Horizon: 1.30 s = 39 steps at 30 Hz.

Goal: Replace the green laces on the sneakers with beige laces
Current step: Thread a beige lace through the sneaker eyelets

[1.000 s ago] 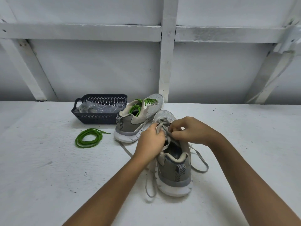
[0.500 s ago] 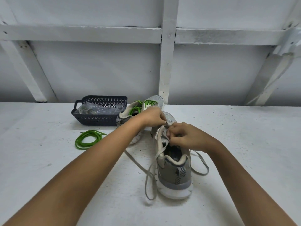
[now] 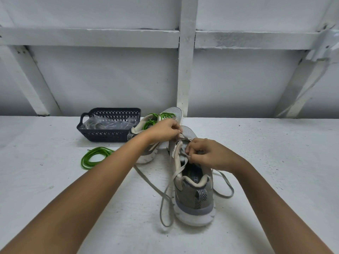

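White-painted wall (image 3: 110,79) with beams (image 3: 186,57), white tabletop (image 3: 266,162)

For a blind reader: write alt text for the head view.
A person threads a beige lace into the near sneaker on a white table; the left hand pinches it near the toe, the right hand at the tongue. Behind: a green-laced sneaker, a loose green lace, a dark basket.

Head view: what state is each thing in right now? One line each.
near sneaker: upright, heel toward camera, partly laced in beige.
beige lace: threaded near the toe, ends loose on the table.
far sneaker: laced in green.
loose green lace: coiled on the table.
basket: holding a clear bag.
left hand: pinches the beige lace.
right hand: pinches the beige lace.
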Available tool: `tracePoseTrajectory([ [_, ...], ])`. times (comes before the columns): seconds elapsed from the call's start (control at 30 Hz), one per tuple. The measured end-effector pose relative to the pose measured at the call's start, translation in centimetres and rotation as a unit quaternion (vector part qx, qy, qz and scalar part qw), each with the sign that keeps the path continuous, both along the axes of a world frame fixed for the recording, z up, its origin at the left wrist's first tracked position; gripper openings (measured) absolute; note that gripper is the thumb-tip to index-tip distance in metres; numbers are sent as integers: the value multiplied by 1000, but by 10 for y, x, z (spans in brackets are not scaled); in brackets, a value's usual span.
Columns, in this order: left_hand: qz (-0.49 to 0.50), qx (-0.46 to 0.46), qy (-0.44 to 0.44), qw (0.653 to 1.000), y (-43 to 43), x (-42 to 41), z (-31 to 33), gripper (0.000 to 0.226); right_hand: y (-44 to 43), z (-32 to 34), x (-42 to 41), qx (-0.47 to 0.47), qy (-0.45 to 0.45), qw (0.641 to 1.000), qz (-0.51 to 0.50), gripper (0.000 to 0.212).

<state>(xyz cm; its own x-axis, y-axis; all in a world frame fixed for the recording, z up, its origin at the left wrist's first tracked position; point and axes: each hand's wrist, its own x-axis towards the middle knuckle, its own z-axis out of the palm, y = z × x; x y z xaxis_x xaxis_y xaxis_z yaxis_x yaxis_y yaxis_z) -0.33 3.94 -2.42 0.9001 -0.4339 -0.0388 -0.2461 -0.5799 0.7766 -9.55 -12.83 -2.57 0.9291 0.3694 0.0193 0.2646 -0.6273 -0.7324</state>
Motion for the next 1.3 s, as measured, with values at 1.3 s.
tracePoseTrajectory([
  [1.3,91,195,-234,948,-10,-14,1,9,-1,-3,-2,11,-33,999,7,8],
])
